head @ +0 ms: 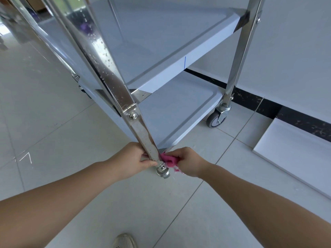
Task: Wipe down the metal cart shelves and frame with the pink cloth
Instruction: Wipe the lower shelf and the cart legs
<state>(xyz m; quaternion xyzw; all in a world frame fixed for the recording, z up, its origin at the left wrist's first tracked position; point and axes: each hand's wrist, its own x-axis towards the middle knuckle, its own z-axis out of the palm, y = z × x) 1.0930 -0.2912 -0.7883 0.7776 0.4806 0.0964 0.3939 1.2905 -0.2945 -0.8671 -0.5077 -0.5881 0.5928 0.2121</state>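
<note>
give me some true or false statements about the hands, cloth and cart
1. The right hand holds the cloth against the leg. True.
2. The cloth is blue. False: it is pink.
3. The left hand hangs free. False: it holds the leg near its foot.
4. Drops dot the leg higher up. True.
5. A wheel shows at the far corner, by the wall. True.
</note>
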